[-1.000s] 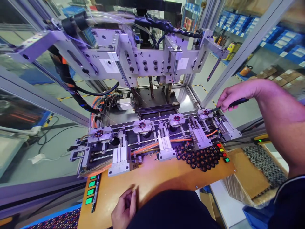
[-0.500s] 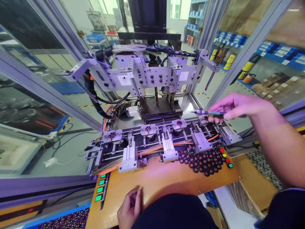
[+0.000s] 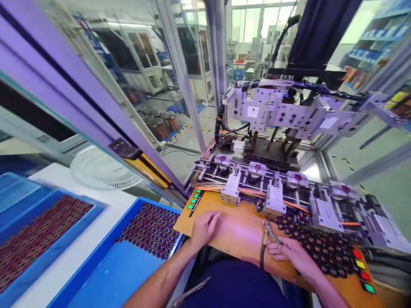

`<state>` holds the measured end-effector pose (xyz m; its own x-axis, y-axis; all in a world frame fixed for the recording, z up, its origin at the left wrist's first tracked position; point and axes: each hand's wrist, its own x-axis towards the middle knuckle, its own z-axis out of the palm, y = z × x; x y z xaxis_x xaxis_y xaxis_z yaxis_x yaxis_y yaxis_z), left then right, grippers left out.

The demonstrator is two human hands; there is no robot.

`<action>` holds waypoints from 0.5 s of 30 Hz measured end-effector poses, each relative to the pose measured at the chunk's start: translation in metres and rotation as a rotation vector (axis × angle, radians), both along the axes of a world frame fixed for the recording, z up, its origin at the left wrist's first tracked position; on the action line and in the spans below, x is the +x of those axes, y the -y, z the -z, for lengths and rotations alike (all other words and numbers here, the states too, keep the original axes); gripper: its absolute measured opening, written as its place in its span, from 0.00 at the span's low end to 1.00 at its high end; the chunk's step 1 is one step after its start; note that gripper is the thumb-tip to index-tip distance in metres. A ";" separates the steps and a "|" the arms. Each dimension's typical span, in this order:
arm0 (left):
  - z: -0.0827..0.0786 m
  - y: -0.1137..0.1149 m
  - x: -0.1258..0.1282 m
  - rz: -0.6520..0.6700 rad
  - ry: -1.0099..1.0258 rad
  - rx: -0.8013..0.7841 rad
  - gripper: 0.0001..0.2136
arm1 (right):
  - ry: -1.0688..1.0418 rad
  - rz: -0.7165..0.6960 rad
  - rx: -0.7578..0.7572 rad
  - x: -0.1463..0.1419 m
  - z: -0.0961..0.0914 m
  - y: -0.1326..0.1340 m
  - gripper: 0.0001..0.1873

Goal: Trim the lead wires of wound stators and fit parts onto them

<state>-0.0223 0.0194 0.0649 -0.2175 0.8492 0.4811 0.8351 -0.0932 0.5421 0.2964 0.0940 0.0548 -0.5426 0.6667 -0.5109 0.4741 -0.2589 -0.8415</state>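
The right hand (image 3: 290, 254) is brought down to the orange board (image 3: 237, 237), small cutters (image 3: 265, 234) gripped beside the black rings (image 3: 321, 252), which could be knocked off by a bump; the left hand (image 3: 204, 229) is laid there empty.

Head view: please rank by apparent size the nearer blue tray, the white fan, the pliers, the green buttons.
1. blue tray, nearest the camera
2. white fan, farther back
3. pliers in the right hand
4. green buttons
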 end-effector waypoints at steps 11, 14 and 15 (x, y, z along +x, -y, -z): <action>-0.102 -0.160 -0.084 0.125 -0.332 -0.190 0.13 | 0.187 0.079 0.948 -0.013 0.036 0.010 0.24; -0.103 -0.175 -0.084 0.172 -0.394 -0.282 0.10 | 0.160 0.051 1.122 -0.010 0.033 0.021 0.20; -0.104 -0.177 -0.084 0.186 -0.411 -0.309 0.11 | 0.149 0.037 1.169 -0.009 0.031 0.024 0.19</action>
<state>-0.1064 0.1969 0.1684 0.1032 0.9707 0.2172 0.9686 -0.1478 0.2001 0.2875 0.0704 0.0236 -0.5001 0.7856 0.3643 0.5959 0.6174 -0.5135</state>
